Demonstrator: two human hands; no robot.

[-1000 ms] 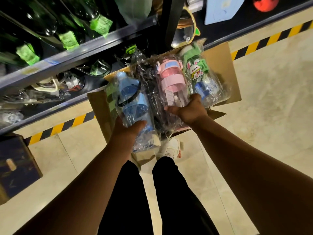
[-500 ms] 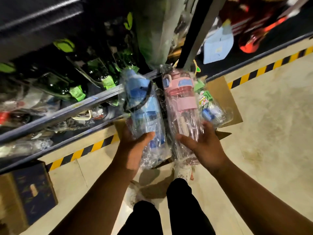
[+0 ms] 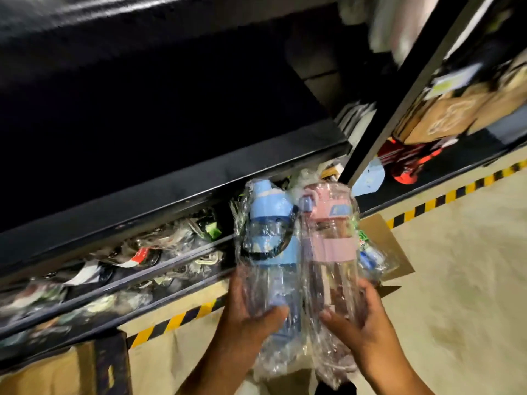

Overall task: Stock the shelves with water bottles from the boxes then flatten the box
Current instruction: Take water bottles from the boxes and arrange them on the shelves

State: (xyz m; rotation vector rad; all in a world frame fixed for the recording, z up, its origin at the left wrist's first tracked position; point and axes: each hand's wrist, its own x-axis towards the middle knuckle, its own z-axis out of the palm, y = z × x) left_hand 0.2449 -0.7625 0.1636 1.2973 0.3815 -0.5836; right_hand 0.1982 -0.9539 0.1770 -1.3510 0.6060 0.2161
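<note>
Both bottles up out of the box since a second ago; then they sat low among the others, now they are held in front of the shelf edge, and the view has tilted up with them.

Blue bottle (image 3: 271, 252): clear body, blue lid and band, dark carry loop, sealed in crinkled clear wrap. Upright, slightly tilted. Left hand (image 3: 248, 317) grips it low on the body, thumb across the front, fingers behind.

Pink bottle (image 3: 330, 246): clear body, pink lid and band, same wrap. Just right of the blue one, wraps meeting along the middle. Right hand (image 3: 362, 323) grips its lower part, thumb in front.

Hands apart, one bottle each.

Cardboard box (image 3: 382, 240): open, on the floor behind and right of the bottles, mostly hidden by them. A wrapped bottle with green and blue parts (image 3: 364, 252) shows inside it.

Shelf (image 3: 171, 195): black, dark above its front edge. Tiers beneath hold wrapped goods, blurred. A black upright (image 3: 399, 95) stands to the right; past it brown cartons (image 3: 445, 115) and a red item (image 3: 407, 163).

Yellow-black floor tape (image 3: 445, 195) runs along the shelf base on a pale floor (image 3: 456, 295). Second carton (image 3: 71, 372) lower left.
</note>
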